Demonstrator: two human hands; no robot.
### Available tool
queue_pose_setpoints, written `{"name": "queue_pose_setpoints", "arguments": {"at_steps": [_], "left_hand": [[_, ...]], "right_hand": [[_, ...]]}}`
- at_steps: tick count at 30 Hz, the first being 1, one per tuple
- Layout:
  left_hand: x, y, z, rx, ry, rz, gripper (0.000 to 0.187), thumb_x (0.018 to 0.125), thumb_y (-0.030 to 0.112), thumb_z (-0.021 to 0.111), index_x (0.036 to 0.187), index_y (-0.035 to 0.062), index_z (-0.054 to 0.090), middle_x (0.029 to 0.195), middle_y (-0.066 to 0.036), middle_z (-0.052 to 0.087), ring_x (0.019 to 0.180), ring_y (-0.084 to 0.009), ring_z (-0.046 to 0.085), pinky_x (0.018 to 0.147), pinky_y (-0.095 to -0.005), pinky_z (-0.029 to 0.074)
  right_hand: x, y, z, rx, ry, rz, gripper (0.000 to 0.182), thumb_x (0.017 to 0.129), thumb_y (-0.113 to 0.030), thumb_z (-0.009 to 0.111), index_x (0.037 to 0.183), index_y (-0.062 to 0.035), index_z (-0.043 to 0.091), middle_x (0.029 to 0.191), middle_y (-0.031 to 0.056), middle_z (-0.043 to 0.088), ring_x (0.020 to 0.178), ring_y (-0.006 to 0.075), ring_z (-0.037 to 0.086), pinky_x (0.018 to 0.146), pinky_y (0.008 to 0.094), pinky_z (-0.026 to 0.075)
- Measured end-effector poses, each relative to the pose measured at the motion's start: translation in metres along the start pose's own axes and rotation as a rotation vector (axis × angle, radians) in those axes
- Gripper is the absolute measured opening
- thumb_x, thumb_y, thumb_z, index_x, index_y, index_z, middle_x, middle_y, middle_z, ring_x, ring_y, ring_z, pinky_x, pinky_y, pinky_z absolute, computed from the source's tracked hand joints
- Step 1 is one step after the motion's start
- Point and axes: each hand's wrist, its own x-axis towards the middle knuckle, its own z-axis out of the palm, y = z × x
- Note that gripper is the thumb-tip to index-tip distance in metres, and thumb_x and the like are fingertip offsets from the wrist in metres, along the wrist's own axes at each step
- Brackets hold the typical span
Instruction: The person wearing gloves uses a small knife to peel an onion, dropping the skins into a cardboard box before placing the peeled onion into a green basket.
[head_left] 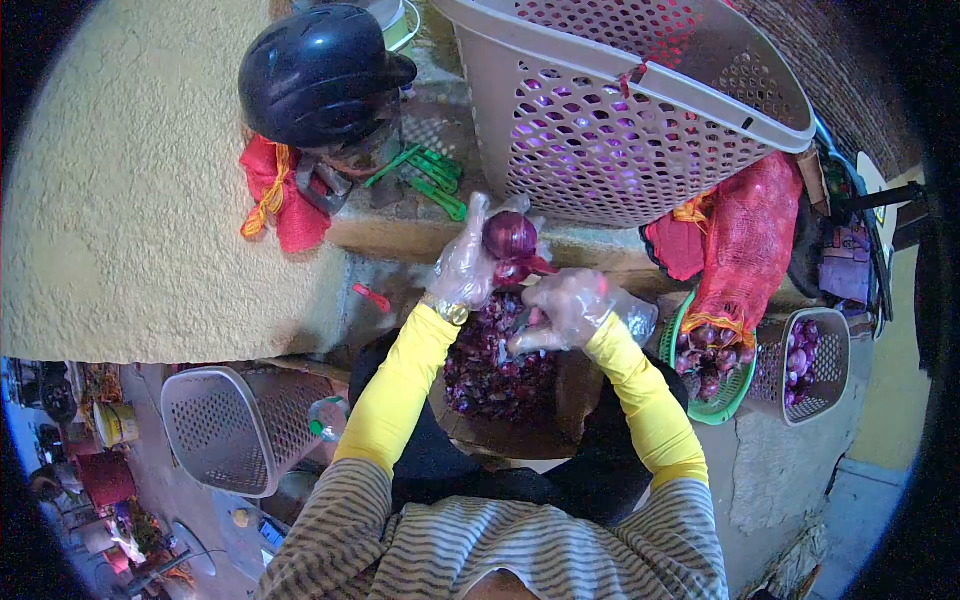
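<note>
My left hand (465, 262), in a clear plastic glove, grips a red onion (510, 236). A loose strip of purple onion skin (540, 265) juts from below the onion towards my right hand (572, 308). That gloved hand is curled just to the lower right of the onion, and a bit of red shows through the glove. What its fingers hold is hidden. Beneath both hands lies a heap of onion skins (500, 365), dark purple with pale scraps, between my knees.
A large perforated basket (640, 130) containing onions stands ahead. To the right, a red mesh sack (750, 235) spills onions into a green basket (722, 405), beside a smaller onion basket (842, 350). A dark helmet (315, 80), green-handled tools (435, 180) and another basket (215, 430) are on the left.
</note>
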Motion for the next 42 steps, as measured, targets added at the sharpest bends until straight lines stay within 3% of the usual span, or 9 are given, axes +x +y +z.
{"name": "queue_pose_setpoints", "arguments": {"at_steps": [4, 6, 13, 14, 16, 19, 23, 25, 42], "left_hand": [[-0.003, -0.010, -0.004, 0.119, 0.016, 0.158, 0.067, 0.102, 0.061, 0.042, 0.140, 0.0068, 0.050, 0.140, -0.015, 0.059, 0.115, -0.0315, 0.066, 0.104, -0.0464, 0.051], [-0.019, -0.008, 0.011, 1.332, 0.084, 0.705, 0.060, 0.103, 0.055, 0.042, 0.139, 0.0070, 0.051, 0.140, -0.016, 0.058, 0.120, -0.0317, 0.063, 0.106, -0.0449, 0.049], [0.000, -0.013, 0.016, -0.276, 0.065, 0.136, 0.045, 0.094, 0.007, 0.065, 0.137, 0.0013, 0.050, 0.139, -0.016, 0.059, 0.129, -0.0299, 0.058, 0.112, -0.0424, 0.043], [-0.005, -0.015, 0.017, -0.276, 0.064, 0.135, 0.045, 0.094, 0.007, 0.065, 0.137, 0.0013, 0.050, 0.139, -0.016, 0.059, 0.129, -0.0299, 0.058, 0.112, -0.0424, 0.043], [-0.016, -0.022, 0.018, 1.237, 0.097, 0.769, 0.039, 0.102, 0.026, 0.056, 0.133, 0.0019, 0.053, 0.136, -0.016, 0.061, 0.130, -0.0292, 0.056, 0.114, -0.0425, 0.041], [-0.011, -0.025, 0.008, 1.331, 0.107, 0.734, 0.041, 0.106, 0.038, 0.047, 0.125, 0.0030, 0.057, 0.132, -0.015, 0.062, 0.128, -0.0278, 0.058, 0.114, -0.0419, 0.040], [0.031, -0.045, -0.036, 1.008, 0.067, 0.700, 0.081, 0.081, 0.003, 0.078, 0.149, 0.0132, 0.035, 0.119, -0.014, 0.066, 0.104, -0.0289, 0.068, 0.096, -0.0418, 0.054], [0.017, -0.040, -0.013, 0.639, 0.180, 0.474, 0.041, 0.107, 0.041, 0.046, 0.121, 0.0044, 0.059, 0.126, -0.013, 0.064, 0.115, -0.0248, 0.063, 0.108, -0.0422, 0.045], [0.010, -0.030, 0.025, 0.201, 0.093, 0.463, 0.049, 0.106, 0.046, 0.046, 0.124, 0.0035, 0.061, 0.128, -0.012, 0.064, 0.113, -0.0256, 0.063, 0.103, -0.0434, 0.048]], "right_hand": [[-0.003, -0.006, -0.002, 0.162, 0.270, 0.209, 0.059, 0.067, -0.067, 0.081, 0.093, -0.0153, 0.073, 0.067, 0.0058, 0.067, 0.062, 0.0276, 0.069, 0.059, 0.0417, 0.054], [0.000, -0.004, -0.003, 0.204, 0.325, 0.431, 0.062, 0.065, -0.067, 0.083, 0.095, -0.0136, 0.074, 0.069, 0.0063, 0.068, 0.062, 0.0283, 0.068, 0.060, 0.0424, 0.054], [0.004, 0.001, -0.012, 0.271, 0.345, 0.581, 0.063, 0.068, -0.061, 0.084, 0.085, -0.0031, 0.067, 0.074, 0.0147, 0.068, 0.068, 0.0300, 0.068, 0.068, 0.0400, 0.053], [0.005, 0.003, -0.011, 0.266, 0.342, 0.584, 0.059, 0.069, -0.055, 0.086, 0.082, -0.0024, 0.063, 0.071, 0.0143, 0.066, 0.065, 0.0283, 0.065, 0.066, 0.0389, 0.052], [0.006, 0.008, -0.006, 0.252, 0.317, 0.599, 0.063, 0.069, -0.061, 0.083, 0.087, -0.0028, 0.067, 0.077, 0.0149, 0.069, 0.071, 0.0311, 0.068, 0.069, 0.0406, 0.053], [0.006, 0.008, -0.007, 0.255, 0.288, 0.611, 0.068, 0.071, -0.067, 0.080, 0.094, -0.0035, 0.071, 0.083, 0.0155, 0.071, 0.076, 0.0342, 0.070, 0.073, 0.0423, 0.055], [0.008, 0.007, -0.005, 0.289, 0.328, 0.583, 0.068, 0.072, -0.067, 0.078, 0.095, -0.0043, 0.071, 0.083, 0.0160, 0.071, 0.077, 0.0352, 0.069, 0.075, 0.0427, 0.055], [0.008, 0.006, -0.006, 0.278, 0.321, 0.596, 0.068, 0.073, -0.068, 0.078, 0.095, -0.0037, 0.071, 0.083, 0.0166, 0.071, 0.077, 0.0356, 0.069, 0.075, 0.0431, 0.055], [0.011, 0.004, -0.002, 0.293, 0.295, 0.652, 0.061, 0.085, -0.063, 0.069, 0.086, -0.0025, 0.067, 0.079, 0.0209, 0.068, 0.076, 0.0407, 0.067, 0.072, 0.0467, 0.052]]}}
